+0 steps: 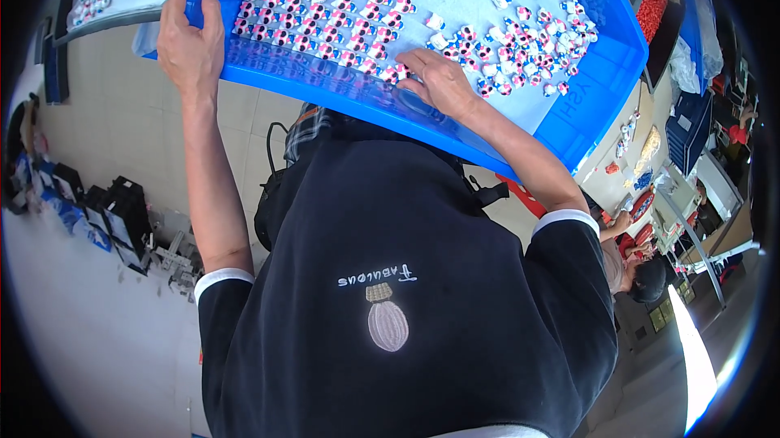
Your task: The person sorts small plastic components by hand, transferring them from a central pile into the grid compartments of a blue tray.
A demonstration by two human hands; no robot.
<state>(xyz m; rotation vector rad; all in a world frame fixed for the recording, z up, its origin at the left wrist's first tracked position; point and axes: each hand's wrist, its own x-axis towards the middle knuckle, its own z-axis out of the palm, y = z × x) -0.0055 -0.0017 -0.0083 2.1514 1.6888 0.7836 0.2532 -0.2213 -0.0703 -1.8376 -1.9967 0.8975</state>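
Observation:
A blue plastic tray [325,88] tilts across the top of the view, holding many small pink, white and blue figurines with dark eye patches. My left hand [192,48] is closed around the tray's left rim, its thumb on the near side. On the left half the figurines [313,11] lie in tight, even rows. Loose figurines [520,48] are scattered on the right half. My right hand [443,84] reaches over the near rim, thumb and fingers pinched around a figurine [401,71] at the lower end of the rows.
Another tray [122,19] with similar figurines stands at the upper left. Black crates and equipment [122,214] line the far left. On the right are a bin of red pieces [650,11], a dark blue crate [689,131] and a co-worker [642,271] at a table.

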